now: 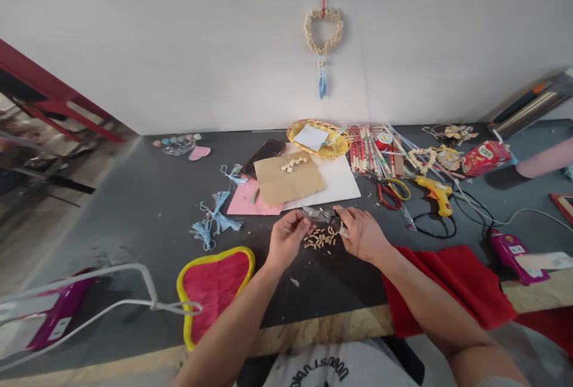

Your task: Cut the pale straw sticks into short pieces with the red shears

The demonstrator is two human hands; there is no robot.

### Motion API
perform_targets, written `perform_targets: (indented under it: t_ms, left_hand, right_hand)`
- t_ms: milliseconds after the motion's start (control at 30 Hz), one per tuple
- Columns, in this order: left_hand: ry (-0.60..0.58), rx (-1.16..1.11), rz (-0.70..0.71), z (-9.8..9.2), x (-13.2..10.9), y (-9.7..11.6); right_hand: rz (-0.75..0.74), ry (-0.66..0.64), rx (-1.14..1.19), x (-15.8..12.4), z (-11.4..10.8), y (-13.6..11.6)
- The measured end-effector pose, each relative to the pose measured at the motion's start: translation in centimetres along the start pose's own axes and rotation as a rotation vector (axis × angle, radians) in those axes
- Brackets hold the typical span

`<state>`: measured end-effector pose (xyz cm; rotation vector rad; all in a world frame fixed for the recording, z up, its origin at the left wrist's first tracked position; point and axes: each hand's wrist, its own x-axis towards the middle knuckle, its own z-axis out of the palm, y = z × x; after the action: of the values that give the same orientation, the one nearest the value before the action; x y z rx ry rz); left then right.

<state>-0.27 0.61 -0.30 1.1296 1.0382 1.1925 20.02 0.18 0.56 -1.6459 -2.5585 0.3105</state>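
Observation:
My right hand point(362, 233) is closed around the handles of a pair of pruning shears point(320, 215), their curved metal blades pointing left. Close to the blade tips, my left hand point(286, 236) is pinched, thumb against fingers; what sits in the pinch is too small to make out. Below the shears, between both hands, lies a scattered pile of short pale stick pieces point(321, 240). Behind them, small whitish pieces point(294, 164) rest in a row on a folded brown paper point(290, 187).
Blue tassels point(219, 212) and a yellow-edged pink piece point(215, 285) lie left. Toward the right are a yellow glue gun point(436, 194), scissors point(390, 191), bundled sticks point(364, 148) and red cloth point(447, 288). A yellow basket point(338, 147) stands behind. One beaded heart point(323, 31) hangs on the wall.

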Motion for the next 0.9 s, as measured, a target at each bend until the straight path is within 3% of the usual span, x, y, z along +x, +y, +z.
perform_targets:
  t_ms: [500, 900]
  left_hand:
    - [-0.022, 0.061, -0.011, -0.36, 0.12, -0.25]
    - [-0.064, -0.069, -0.089, -0.79, 0.16, -0.35]
  right_hand:
    - [-0.002, -0.038, -0.008, -0.03, -0.23, 0.18]
    - [-0.032, -0.057, 0.094, 0.06, 0.31, 0.53]
